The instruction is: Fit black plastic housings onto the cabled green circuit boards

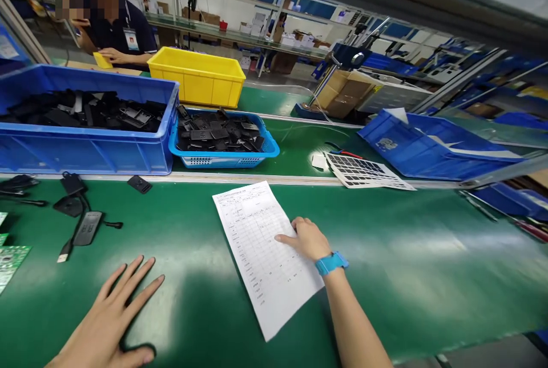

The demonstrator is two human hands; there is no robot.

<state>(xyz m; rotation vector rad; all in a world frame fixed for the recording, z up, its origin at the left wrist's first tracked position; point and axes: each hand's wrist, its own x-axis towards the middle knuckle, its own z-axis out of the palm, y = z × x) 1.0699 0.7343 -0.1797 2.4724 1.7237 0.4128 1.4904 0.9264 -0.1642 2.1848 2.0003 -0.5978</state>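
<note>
A white printed form [265, 254] with a table of rows and columns lies slanted on the green work mat [192, 299]. My right hand [310, 239], with a blue band on its wrist, grips the sheet's right edge; the thumb rests on top and the other fingers curl at the edge, partly hidden. To the left, my left hand [115, 316] is spread with fingers apart over the mat, holding nothing. Beyond it lie a black device with a USB cable [88, 228] and a small black cover [140, 184].
Black plastic parts fill a large blue bin [145, 154] and a light-blue basket [225, 158]. Behind stands a yellow bin [209, 83]. Sticker sheets [363, 172] and a tilted blue bin [411, 142] are at right. Green circuit boards [12, 262] sit far left. A co-worker [141, 34] sits across.
</note>
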